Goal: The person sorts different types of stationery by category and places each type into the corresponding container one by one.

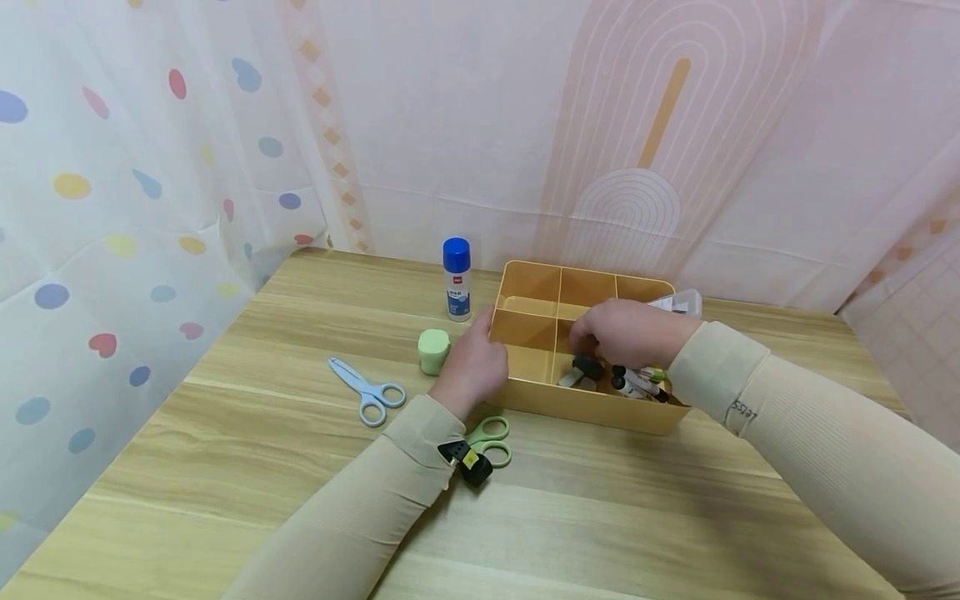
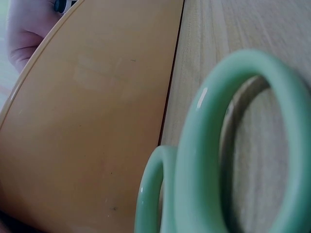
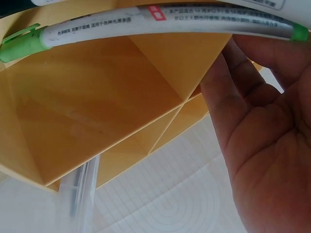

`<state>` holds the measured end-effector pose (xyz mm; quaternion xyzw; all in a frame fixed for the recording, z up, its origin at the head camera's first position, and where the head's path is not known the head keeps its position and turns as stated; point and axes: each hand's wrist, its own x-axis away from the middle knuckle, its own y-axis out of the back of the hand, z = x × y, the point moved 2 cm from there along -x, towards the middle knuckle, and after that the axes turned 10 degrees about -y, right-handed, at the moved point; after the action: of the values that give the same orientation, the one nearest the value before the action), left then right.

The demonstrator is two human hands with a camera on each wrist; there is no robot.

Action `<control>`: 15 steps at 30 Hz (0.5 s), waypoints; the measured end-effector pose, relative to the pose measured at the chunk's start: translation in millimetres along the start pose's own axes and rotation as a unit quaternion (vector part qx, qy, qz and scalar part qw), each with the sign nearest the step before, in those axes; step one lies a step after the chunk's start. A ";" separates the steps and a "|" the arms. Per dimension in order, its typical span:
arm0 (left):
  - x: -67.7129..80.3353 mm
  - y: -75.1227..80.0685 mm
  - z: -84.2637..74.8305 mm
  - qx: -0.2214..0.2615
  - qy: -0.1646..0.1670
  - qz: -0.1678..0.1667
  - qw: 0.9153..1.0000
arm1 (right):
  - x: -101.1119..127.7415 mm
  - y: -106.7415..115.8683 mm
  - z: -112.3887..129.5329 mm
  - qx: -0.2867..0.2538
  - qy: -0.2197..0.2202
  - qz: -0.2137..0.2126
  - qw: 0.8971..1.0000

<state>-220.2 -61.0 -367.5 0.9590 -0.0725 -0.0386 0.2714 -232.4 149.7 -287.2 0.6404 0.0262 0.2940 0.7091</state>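
I see two arms in beige sleeves reaching over a wooden table (image 1: 225, 467). My left hand (image 1: 474, 367) rests against the left outer wall of a yellow tray (image 1: 592, 407) with compartments, fingers relaxed and curled round nothing, steadying it. My right hand (image 1: 626, 332) hovers over the tray's near compartments. In the right wrist view its fingers (image 3: 228, 104) are straight and loose, and a marker (image 3: 160, 22) with a green cap lies across their tips, resting there and not pinched.

More markers (image 1: 637, 385) lie in the near compartment under the right hand, beside a small dark object I cannot identify. Green scissors (image 1: 491, 442) lie just under my left wrist, touching the tray's near wall or nearly so; the left wrist view is filled by their handle loops (image 2: 243, 145). Left of the left hand stand a pale green roll (image 1: 434, 350) and a glue stick (image 1: 457, 279) with a blue cap; blue scissors (image 1: 367, 390) lie further left.

Risks, as I judge them: the marker could roll off the loose fingers and land in the wrong compartment or on the table. My left sleeve could drag the green scissors, and a push from the left hand could slide the tray.
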 end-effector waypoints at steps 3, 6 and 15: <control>0.3 0.0 -0.4 0.002 0.001 0.000 1.000 | 1.5 0.8 -2.3 -0.008 -0.004 -0.014 1.000; 0.3 -0.1 -0.8 0.004 0.003 0.001 1.000 | 3.5 1.9 -6.0 -0.015 -0.005 -0.033 0.999; -0.2 -0.1 -0.4 0.002 0.004 0.001 1.000 | 17.5 7.7 -16.8 -0.018 -0.012 -0.071 0.997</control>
<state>-220.3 -60.7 -367.2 0.9597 -0.0721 -0.0343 0.2696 -227.9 172.7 -277.2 0.6275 0.0581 0.2360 0.7397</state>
